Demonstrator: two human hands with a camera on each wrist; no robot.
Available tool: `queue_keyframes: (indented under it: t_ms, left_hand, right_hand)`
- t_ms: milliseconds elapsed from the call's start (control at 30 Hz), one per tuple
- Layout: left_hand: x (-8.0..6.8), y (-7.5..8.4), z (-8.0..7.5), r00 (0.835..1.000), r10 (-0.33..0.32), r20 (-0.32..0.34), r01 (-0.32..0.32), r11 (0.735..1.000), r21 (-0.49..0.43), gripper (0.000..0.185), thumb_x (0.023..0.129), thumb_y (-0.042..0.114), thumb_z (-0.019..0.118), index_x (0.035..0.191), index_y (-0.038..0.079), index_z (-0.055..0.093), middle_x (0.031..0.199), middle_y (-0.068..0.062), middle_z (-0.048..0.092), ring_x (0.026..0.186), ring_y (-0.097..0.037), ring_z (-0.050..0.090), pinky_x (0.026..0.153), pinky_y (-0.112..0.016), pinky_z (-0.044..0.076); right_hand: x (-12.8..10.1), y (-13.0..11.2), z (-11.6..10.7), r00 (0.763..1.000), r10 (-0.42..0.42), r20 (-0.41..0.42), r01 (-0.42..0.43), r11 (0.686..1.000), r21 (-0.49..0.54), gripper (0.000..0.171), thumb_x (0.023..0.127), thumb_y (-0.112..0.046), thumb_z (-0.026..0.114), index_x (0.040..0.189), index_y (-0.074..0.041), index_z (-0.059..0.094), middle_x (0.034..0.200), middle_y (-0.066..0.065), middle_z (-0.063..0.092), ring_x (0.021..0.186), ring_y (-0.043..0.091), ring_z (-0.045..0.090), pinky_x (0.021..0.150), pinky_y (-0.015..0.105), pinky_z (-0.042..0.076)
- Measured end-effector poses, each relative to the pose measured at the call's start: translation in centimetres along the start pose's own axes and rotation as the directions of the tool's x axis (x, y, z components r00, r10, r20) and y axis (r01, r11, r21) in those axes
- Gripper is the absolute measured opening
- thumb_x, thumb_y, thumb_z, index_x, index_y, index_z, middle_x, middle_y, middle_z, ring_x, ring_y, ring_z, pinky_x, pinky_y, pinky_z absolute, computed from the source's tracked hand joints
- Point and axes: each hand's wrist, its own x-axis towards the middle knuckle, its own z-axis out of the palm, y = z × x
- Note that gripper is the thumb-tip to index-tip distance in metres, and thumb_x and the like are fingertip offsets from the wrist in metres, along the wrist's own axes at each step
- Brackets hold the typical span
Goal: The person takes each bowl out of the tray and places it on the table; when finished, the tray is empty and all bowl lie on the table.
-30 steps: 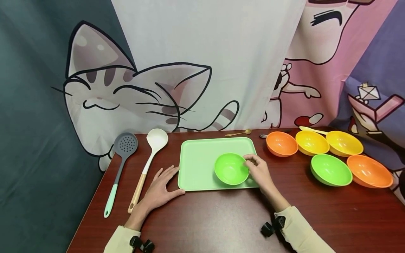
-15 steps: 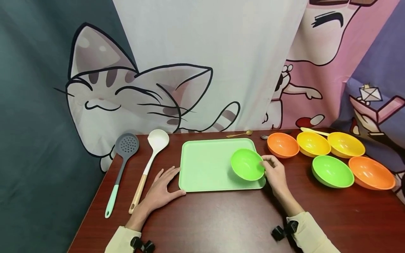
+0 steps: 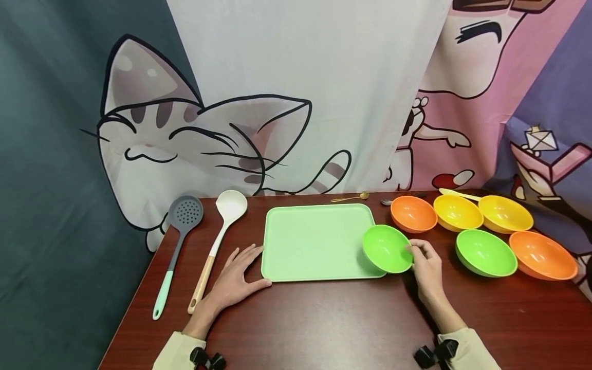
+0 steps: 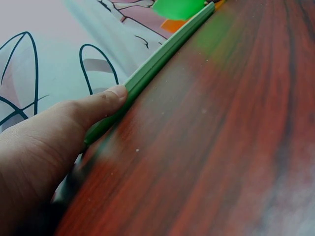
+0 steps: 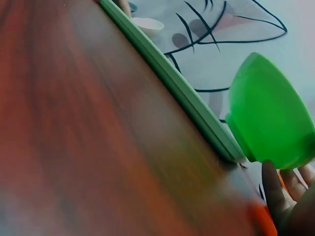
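A bright green bowl (image 3: 386, 248) is pinched at its right rim by my right hand (image 3: 428, 268), fingers and thumb on the edge. It overlaps the right end of a pale green rectangular tray (image 3: 314, 241) in the head view. From the right wrist view the same bowl (image 5: 270, 113) shows side-on, clear above the table, with the thumb (image 5: 273, 189) under its wall. My left hand (image 3: 236, 275) lies spread at the tray's left side. In the left wrist view its thumb (image 4: 106, 103) touches the tray edge (image 4: 157, 61).
Left of the tray lie a grey slotted turner (image 3: 178, 252) and a white ladle (image 3: 219, 236). At right stand orange bowls (image 3: 413, 214), yellow bowls (image 3: 458, 211) and another green bowl (image 3: 485, 252). A small gold spoon (image 3: 351, 197) lies behind the tray, near the patterned curtain (image 3: 324, 103).
My right hand has carried the green bowl rightward, from over the tray's middle right to past its right end. My left hand has stayed at the tray's left edge.
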Motion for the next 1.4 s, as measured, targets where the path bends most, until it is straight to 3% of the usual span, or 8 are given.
queue_keyframes:
  t_ms: [133,467,633,1400]
  left_hand:
    - [0.1,0.0,0.0,1.000,0.004,-0.004,-0.004,1.000,0.001,0.088,0.082,0.065,0.069,0.153,0.022,0.041,0.155,0.002,0.046,0.150,-0.026,0.032,0.124,-0.054,0.013]
    - [-0.2,0.0,0.1,1.000,-0.008,0.005,0.008,1.000,-0.004,0.088,0.082,0.066,0.070,0.154,0.023,0.040,0.155,0.002,0.045,0.150,-0.025,0.032,0.124,-0.053,0.012]
    - [-0.2,-0.1,0.2,1.000,-0.011,0.004,0.011,1.000,-0.004,0.088,0.082,0.066,0.069,0.154,0.024,0.040,0.155,0.001,0.045,0.150,-0.025,0.031,0.124,-0.053,0.012]
    - [0.0,0.0,0.2,1.000,-0.006,0.003,0.006,1.000,-0.003,0.088,0.082,0.066,0.069,0.154,0.024,0.040,0.156,0.003,0.044,0.150,-0.025,0.031,0.124,-0.053,0.012]
  right_hand:
    - [-0.3,0.0,-1.6,0.998,0.028,-0.055,-0.024,0.997,0.067,0.012,0.095,-0.010,0.059,0.091,-0.018,0.068,0.085,-0.013,0.062,0.062,0.001,0.054,0.053,0.013,0.046]
    - [-1.4,0.3,-5.1,0.999,0.034,0.016,-0.037,0.975,0.219,0.008,0.098,-0.013,0.062,0.092,-0.017,0.065,0.087,-0.009,0.061,0.071,0.002,0.059,0.061,0.019,0.057]
    - [-1.8,0.3,-6.3,0.999,0.047,-0.020,-0.038,0.948,0.315,0.007,0.096,-0.008,0.063,0.093,-0.014,0.064,0.085,-0.005,0.060,0.065,0.006,0.062,0.057,0.023,0.059]
    - [-2.0,-0.2,-8.2,0.972,0.206,-0.113,-0.117,0.843,0.525,0.010,0.092,0.000,0.066,0.090,-0.009,0.063,0.085,-0.001,0.066,0.074,0.008,0.070,0.058,0.031,0.062]
